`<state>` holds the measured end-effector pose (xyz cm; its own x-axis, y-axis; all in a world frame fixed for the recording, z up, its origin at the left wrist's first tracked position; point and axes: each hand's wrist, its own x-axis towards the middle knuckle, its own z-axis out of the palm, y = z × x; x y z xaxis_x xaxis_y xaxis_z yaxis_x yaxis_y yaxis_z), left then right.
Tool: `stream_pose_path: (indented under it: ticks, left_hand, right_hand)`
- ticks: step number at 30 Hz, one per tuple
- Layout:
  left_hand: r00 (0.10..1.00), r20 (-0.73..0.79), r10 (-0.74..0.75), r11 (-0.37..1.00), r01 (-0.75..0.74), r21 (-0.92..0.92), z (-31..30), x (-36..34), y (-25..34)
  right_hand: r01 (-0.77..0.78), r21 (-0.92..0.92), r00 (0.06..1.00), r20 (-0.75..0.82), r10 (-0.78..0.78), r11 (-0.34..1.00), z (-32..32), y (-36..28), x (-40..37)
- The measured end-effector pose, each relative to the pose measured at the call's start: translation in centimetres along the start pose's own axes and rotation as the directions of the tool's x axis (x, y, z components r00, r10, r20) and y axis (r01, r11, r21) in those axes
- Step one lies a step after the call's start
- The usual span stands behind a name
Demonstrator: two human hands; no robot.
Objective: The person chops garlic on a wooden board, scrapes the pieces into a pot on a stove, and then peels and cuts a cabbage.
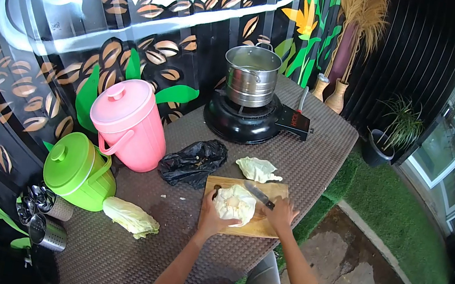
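Observation:
A pale cabbage (236,204) sits on a wooden cutting board (261,229), its cut stem end facing up. My left hand (214,214) is curved around the near left side of the cabbage, thumb along its front. At the board's right side, my right hand (282,215) has its fingers on the black handle of a knife (258,193). The blade points up and left, apart from the cabbage. Just beyond the board lies a loose cabbage leaf (258,169).
A crumpled black plastic bag (194,162) lies left of the board. A napa cabbage (130,218) rests near green (80,174) and pink (131,126) lidded jugs. Behind, a steel pot (250,76) stands on a black portable stove (240,121). Metal holders (48,231) stand far left.

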<state>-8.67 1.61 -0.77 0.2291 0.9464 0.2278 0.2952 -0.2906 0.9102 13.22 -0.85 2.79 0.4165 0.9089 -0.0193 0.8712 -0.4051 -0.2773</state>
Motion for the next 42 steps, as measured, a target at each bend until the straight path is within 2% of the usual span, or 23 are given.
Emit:
stream_pose_path:
  ticks: [1,2,4,5,6,7,8,9,10,13,14,16,20,23,24,25,26,28,30,34,36,39,42]
  left_hand:
    - [0.988,-0.028,-0.152,0.978,0.146,-0.147,0.4,-0.3,-0.2]
    - [0.988,-0.025,-0.153,0.978,0.148,-0.146,0.7,-0.5,-0.5]
    - [0.985,-0.009,-0.173,0.945,0.163,-0.282,0.5,-0.7,1.0]
    - [0.985,-0.009,-0.174,0.946,0.164,-0.28,0.7,-0.7,0.7]
    - [0.987,-0.047,-0.153,0.969,0.14,-0.203,0.9,-0.5,0.4]
    - [0.988,-0.082,-0.129,0.985,0.118,-0.124,1.0,-0.4,0.4]
    - [0.989,-0.08,-0.128,0.985,0.117,-0.124,1.2,-0.4,0.4]
    - [0.991,-0.117,-0.068,0.998,0.069,0.0,1.4,-0.3,0.8]
    - [0.99,-0.144,-0.004,0.992,0.022,0.125,1.7,-0.3,1.2]
    - [0.994,-0.083,-0.066,0.975,0.082,0.205,1.6,0.0,3.7]
    - [0.995,-0.079,-0.065,0.976,0.08,0.204,1.7,0.0,4.1]
    - [0.996,-0.085,0.0,0.957,0.025,0.29,2.1,-0.1,4.6]
    - [0.995,-0.098,-0.005,0.942,0.038,0.333,2.9,0.1,3.5]
    - [0.995,-0.092,0.026,0.996,-0.018,0.089,2.4,-0.1,1.9]
    - [0.995,-0.093,0.024,0.996,-0.015,0.091,2.1,-0.3,1.7]
    - [0.995,-0.086,0.042,0.995,-0.034,0.091,1.8,-0.4,1.5]
    - [0.995,-0.079,0.061,0.994,-0.054,0.092,1.5,-0.5,1.3]
    - [0.994,-0.08,0.073,0.995,-0.067,0.077,1.4,-0.4,-1.0]
    - [0.998,-0.04,0.051,0.995,-0.054,-0.085,1.2,-0.3,-2.7]
    - [0.998,0.005,0.069,0.99,-0.067,-0.124,1.0,0.4,-3.1]
    - [0.998,0.062,-0.022,0.942,0.042,-0.333,0.9,0.4,-2.3]
    - [0.993,0.079,-0.091,0.961,0.108,-0.254,0.5,0.2,-1.6]
    - [0.995,0.061,-0.075,0.975,0.086,-0.204,0.6,0.1,-1.7]
  right_hand:
    - [-0.003,0.001,1.0,0.001,0.003,1.0,0.8,0.5,-0.5]
    - [0.036,-0.001,0.999,-0.01,-0.036,0.999,1.8,1.2,-0.7]
    - [0.072,-0.002,0.997,-0.019,-0.072,0.997,3.2,2.5,-1.0]
    - [0.159,0.027,0.986,-0.054,-0.157,0.987,3.5,3.0,-1.2]
    - [0.246,0.054,0.966,-0.095,-0.241,0.968,3.8,3.3,-1.2]
    - [0.246,0.055,0.966,-0.096,-0.241,0.968,3.4,3.3,-1.5]
    - [0.224,0.216,0.974,-0.085,-0.21,0.951,2.9,3.6,-2.1]
    - [0.192,0.369,0.981,-0.071,-0.179,0.909,2.2,3.9,-2.7]
    - [0.188,0.367,0.982,-0.073,-0.173,0.911,1.7,4.1,-3.3]
    - [0.175,0.667,0.985,-0.127,-0.12,0.725,0.6,4.4,-5.4]
    - [0.172,0.667,0.985,-0.127,-0.116,0.725,0.2,4.1,-6.0]
    - [0.363,0.632,0.925,-0.336,-0.18,0.685,-0.6,3.0,-7.3]
    - [0.422,0.62,0.905,-0.335,-0.263,0.662,-1.2,0.4,-9.1]
    - [0.41,0.55,0.91,-0.298,-0.288,0.728,-0.7,-0.1,-9.9]
    - [0.402,0.508,0.914,-0.275,-0.299,0.762,-0.5,-0.2,-10.1]
    - [0.456,0.424,0.882,-0.333,-0.334,0.782,-0.2,0.1,-10.0]
    - [0.457,0.426,0.882,-0.332,-0.335,0.781,-0.2,0.4,-10.0]
    - [0.544,0.275,0.826,-0.339,-0.449,0.793,-0.7,1.0,-9.8]
    - [0.59,0.245,0.795,-0.34,-0.502,0.769,-1.0,1.6,-9.1]
    - [0.663,0.187,0.739,-0.315,-0.596,0.725,-1.8,1.5,-7.7]
    - [0.66,0.182,0.739,-0.33,-0.587,0.729,-1.7,1.1,-7.3]
    - [0.665,0.175,0.729,-0.368,-0.578,0.726,-1.7,0.7,-7.3]
    - [0.641,0.189,0.756,-0.319,-0.571,0.744,-1.5,1.4,-7.5]
